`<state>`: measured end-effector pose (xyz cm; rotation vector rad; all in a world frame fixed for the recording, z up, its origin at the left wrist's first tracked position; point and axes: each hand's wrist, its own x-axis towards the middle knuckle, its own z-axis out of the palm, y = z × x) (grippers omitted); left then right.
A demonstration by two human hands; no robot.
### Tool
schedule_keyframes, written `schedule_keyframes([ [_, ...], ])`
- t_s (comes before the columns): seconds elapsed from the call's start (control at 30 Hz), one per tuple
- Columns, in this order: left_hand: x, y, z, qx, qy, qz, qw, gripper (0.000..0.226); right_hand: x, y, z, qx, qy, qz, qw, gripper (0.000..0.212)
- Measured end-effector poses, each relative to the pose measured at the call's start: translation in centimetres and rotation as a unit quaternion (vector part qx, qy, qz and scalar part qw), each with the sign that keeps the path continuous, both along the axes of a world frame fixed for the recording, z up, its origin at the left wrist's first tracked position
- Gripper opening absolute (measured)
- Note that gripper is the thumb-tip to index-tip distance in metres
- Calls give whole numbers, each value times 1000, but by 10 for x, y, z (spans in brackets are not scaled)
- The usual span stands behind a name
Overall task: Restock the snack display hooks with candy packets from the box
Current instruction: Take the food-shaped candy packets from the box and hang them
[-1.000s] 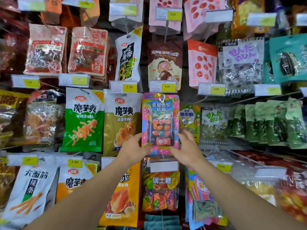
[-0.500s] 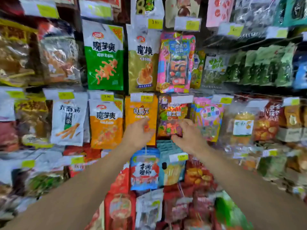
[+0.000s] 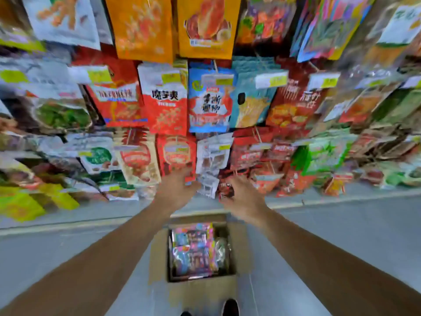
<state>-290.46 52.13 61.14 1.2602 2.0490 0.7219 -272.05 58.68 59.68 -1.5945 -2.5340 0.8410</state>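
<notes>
An open cardboard box [image 3: 159, 249] sits on the floor below me, holding several pink and blue candy packets [image 3: 193, 249]. My left hand [image 3: 176, 190] and my right hand [image 3: 242, 197] hang side by side above the box, in front of the lowest row of hanging snack bags. Both hands hold nothing and their fingers are loosely apart. The frame is blurred by motion. The pink candy packet on its hook is out of view above.
Rows of hanging snack bags [image 3: 166, 99] with yellow price tags [image 3: 271, 79] fill the upper half. A grey floor [image 3: 341, 236] runs to either side of the box. Two dark shoe tips [image 3: 230, 307] show at the bottom edge.
My view has swung down from the upper hooks to the floor. Both hands let go of the hung pink candy packet and dropped toward the box, which has come into view.
</notes>
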Motion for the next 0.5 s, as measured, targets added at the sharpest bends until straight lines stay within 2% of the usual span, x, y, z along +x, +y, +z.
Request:
schedule_keyframes([
  [0.07, 3, -16, -36, -35, -28, 16, 999, 48, 3, -15, -33, -44, -12, 1, 999, 56],
  [0.17, 13, -29, -97, -96, -71, 33, 992, 73, 10, -27, -95, -113, -39, -8, 993, 55],
  [0.33, 26, -49, -204, -176, -94, 73, 977, 43, 25, -39, -206, -194, -84, -10, 977, 51],
  [0.5, 35, -65, -308, -240, -93, 98, 961, 41, 36, -43, -315, -256, -121, -9, 959, 42],
])
